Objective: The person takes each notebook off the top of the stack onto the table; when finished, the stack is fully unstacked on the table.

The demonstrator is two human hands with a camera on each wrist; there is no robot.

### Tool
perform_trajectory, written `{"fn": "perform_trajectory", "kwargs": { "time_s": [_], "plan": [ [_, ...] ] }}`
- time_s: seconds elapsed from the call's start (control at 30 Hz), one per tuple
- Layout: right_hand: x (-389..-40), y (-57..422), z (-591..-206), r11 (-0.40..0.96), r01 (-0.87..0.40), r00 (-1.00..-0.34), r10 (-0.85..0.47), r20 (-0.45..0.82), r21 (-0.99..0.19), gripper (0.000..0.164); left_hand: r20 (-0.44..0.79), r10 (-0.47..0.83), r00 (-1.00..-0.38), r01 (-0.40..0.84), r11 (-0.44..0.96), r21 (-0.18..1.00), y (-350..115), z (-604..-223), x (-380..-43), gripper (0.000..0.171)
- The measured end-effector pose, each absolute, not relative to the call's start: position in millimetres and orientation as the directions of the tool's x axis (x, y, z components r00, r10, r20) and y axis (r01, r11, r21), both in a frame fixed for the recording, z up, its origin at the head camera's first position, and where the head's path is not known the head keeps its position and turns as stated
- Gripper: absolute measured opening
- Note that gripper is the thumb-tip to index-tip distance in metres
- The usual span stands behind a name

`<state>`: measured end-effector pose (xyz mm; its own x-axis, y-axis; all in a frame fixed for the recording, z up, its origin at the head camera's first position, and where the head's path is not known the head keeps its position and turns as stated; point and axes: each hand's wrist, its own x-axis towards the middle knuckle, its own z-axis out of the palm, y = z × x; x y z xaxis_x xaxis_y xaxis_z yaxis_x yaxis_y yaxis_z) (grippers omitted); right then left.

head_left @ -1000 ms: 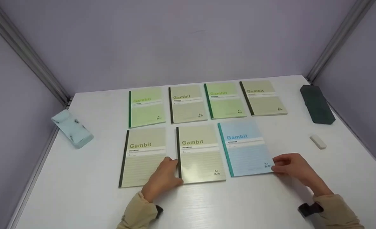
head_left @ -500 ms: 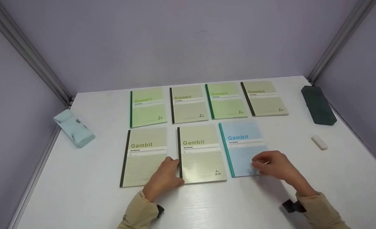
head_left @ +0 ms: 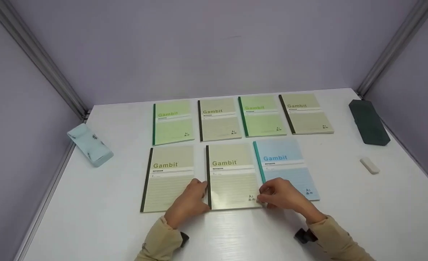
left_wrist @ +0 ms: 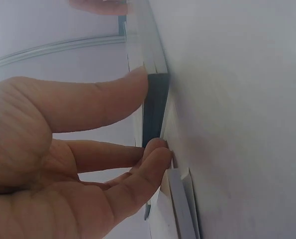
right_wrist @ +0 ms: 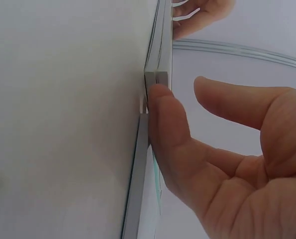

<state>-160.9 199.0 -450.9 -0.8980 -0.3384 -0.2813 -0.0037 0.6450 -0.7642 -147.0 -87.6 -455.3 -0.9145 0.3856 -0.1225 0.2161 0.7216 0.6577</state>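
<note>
In the head view, a beige notebook with a dark spine (head_left: pixel 232 177) lies in the middle of the front row; the right wrist view shows two layers at its corner (right_wrist: pixel 156 78), one on the other. My left hand (head_left: pixel 188 201) holds its lower left corner, thumb at the corner and fingers along the spine. At its lower right corner is my right hand (head_left: pixel 281 195); in the right wrist view the fingers (right_wrist: pixel 172 124) touch the edge while the thumb stays apart. A blue notebook (head_left: pixel 288 166) lies partly under the right hand, another beige notebook (head_left: pixel 168 185) beside the left.
Green notebooks (head_left: pixel 173 125) (head_left: pixel 263 123) and beige ones (head_left: pixel 219 125) (head_left: pixel 306 119) alternate in the back row. A pale blue case (head_left: pixel 90 145) lies left; a dark green case (head_left: pixel 369 122) and a white eraser (head_left: pixel 369 165) lie right. Walls enclose the white table (head_left: pixel 101 224).
My right hand has left the blue notebook's lower right corner and moved left to the middle beige notebook's corner. The left hand stays at that notebook's spine. The view has shifted slightly.
</note>
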Motion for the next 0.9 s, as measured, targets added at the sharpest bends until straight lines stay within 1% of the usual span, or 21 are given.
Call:
{"fn": "perform_trajectory", "kwargs": {
  "time_s": [0.13, 0.3, 0.37, 0.57, 0.77, 0.9],
  "plan": [
    [-159.5, 195.7, -451.4, 0.673, 0.024, -0.911, -0.290, -0.294, -0.739, 0.025, -0.109, 0.384, -0.917, 0.220, 0.715, 0.663, -87.9, -454.9, -147.9, 0.034],
    [-158.1, 191.7, -451.9, 0.694, 0.056, -0.925, -0.234, -0.298, -0.717, 0.026, -0.140, 0.354, -0.925, 0.178, 0.729, 0.660, -86.1, -455.4, -148.6, 0.031],
    [-157.8, 191.0, -452.9, 0.696, 0.067, -0.927, -0.221, -0.302, -0.715, 0.027, -0.152, 0.347, -0.925, 0.165, 0.730, 0.664, -85.4, -455.5, -148.2, 0.032],
    [-158.8, 192.1, -455.9, 0.675, 0.060, -0.922, -0.246, -0.300, -0.735, 0.029, -0.158, 0.347, -0.924, 0.157, 0.725, 0.671, -85.1, -455.3, -146.8, 0.042],
    [-158.9, 191.9, -455.6, 0.672, 0.114, -0.919, -0.209, -0.335, -0.732, 0.027, -0.169, 0.352, -0.921, 0.156, 0.728, 0.667, -84.4, -458.0, -147.6, 0.055],
    [-159.1, 194.8, -454.2, 0.628, 0.119, -0.913, -0.236, -0.334, -0.769, 0.030, -0.160, 0.361, -0.919, 0.166, 0.722, 0.671, -83.9, -458.0, -147.9, 0.058]
  ]
}}
